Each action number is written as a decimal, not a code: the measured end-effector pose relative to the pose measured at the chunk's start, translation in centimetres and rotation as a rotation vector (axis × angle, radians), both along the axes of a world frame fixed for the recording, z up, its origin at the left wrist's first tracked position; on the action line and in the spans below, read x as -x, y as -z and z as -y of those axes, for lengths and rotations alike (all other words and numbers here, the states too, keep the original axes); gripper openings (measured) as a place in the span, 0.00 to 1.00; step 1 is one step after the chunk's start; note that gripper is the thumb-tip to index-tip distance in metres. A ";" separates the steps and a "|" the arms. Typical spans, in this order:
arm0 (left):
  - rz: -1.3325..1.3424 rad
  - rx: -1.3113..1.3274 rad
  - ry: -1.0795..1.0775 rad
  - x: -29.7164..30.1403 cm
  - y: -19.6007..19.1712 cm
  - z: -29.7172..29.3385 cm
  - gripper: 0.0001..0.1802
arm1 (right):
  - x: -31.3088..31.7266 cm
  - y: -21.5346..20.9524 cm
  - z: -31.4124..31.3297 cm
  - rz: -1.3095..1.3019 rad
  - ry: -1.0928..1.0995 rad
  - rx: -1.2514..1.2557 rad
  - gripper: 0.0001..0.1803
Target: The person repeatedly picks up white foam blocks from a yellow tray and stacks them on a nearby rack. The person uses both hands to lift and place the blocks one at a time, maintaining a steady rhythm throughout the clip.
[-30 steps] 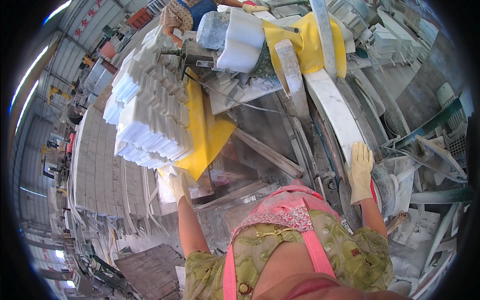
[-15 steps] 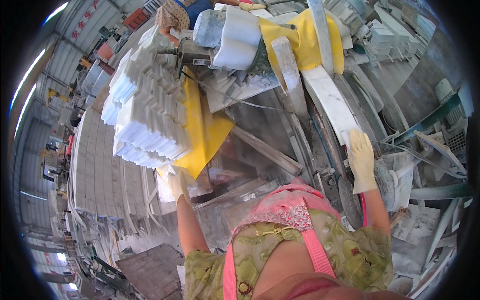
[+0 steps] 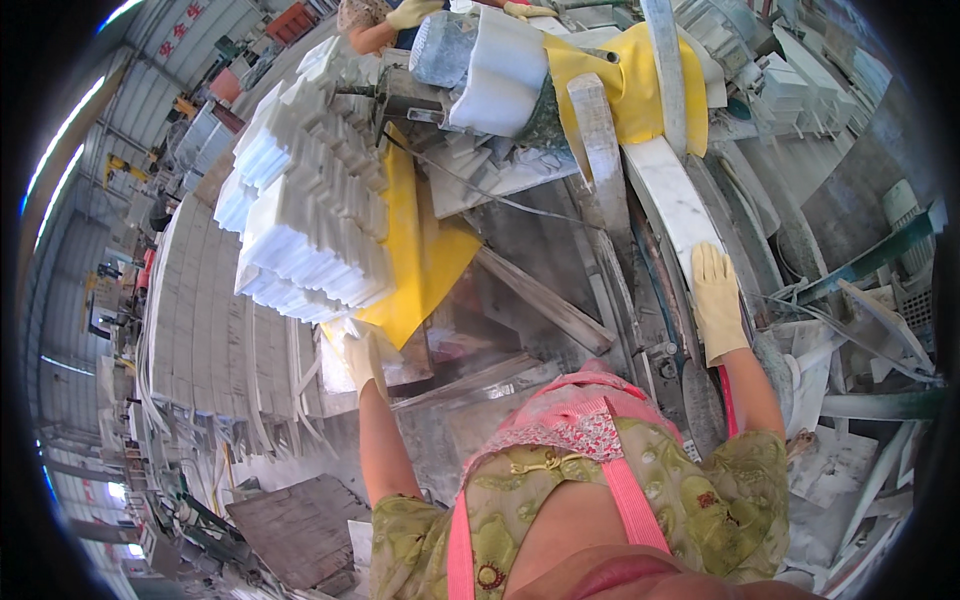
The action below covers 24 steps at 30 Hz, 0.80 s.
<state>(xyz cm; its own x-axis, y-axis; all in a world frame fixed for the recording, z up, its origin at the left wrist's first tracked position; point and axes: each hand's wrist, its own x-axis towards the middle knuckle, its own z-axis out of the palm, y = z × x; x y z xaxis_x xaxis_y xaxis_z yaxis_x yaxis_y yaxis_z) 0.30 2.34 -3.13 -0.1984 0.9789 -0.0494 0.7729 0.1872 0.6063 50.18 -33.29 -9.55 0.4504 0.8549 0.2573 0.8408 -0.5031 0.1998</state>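
Observation:
My right hand, in a pale yellow rubber glove, lies flat with fingers stretched forward on the near end of a long white marble strip. The strip's far end runs under a yellow sheet. My left hand, gloved alike, is at the near foot of a tall stack of thin white stone slabs. It touches a white surface beside a second yellow sheet; its fingertips blend into the white, so their grip is unclear.
A wooden bar slants between my hands, and an upright stone-dusted post stands ahead. Long grey slabs line the left. Across from me a co-worker's gloved hand shows. Pipes and a green beam are at right.
My right hand has moved forward and inward, farther onto the marble strip. The view has shifted a little, and the co-worker's glove has come into sight. My left hand stays by the stack.

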 end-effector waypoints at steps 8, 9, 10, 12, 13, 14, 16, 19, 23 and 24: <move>0.011 -0.041 0.055 0.8 0.1 0.4 0.29 | -0.4 -2.7 0.7 -0.178 0.018 0.007 0.36; -0.015 -0.034 0.048 1.2 0.1 0.2 0.29 | -0.7 -3.7 0.7 -0.239 0.030 0.005 0.35; -0.009 -0.024 0.060 1.6 -0.1 0.0 0.29 | -0.9 -4.7 0.5 -0.303 0.110 0.061 0.34; 0.054 0.040 0.095 2.5 -0.5 -0.2 0.29 | -1.4 -6.5 -0.4 -0.406 0.247 0.133 0.31; 0.113 0.083 0.118 3.0 -0.8 -0.2 0.29 | -1.3 -7.1 -0.9 -0.378 0.269 0.073 0.27; 0.183 0.124 0.144 3.4 -1.1 -0.1 0.29 | -0.8 -7.5 -1.8 -0.440 0.218 -0.077 0.26; 0.283 0.170 0.188 4.1 -1.4 0.5 0.30 | 0.9 -7.9 -3.6 -0.580 0.167 -0.345 0.24; 0.347 0.163 0.226 4.6 -1.4 1.1 0.30 | 5.9 -7.5 -9.6 -1.122 0.078 -0.457 0.25; 0.128 0.125 0.233 5.2 0.0 -0.1 0.30 | 18.1 -5.4 -18.4 -1.904 -0.408 -0.693 0.17; 0.034 0.096 0.235 5.5 0.3 -0.9 0.30 | 21.5 -5.0 -21.4 -1.943 -0.420 -0.721 0.15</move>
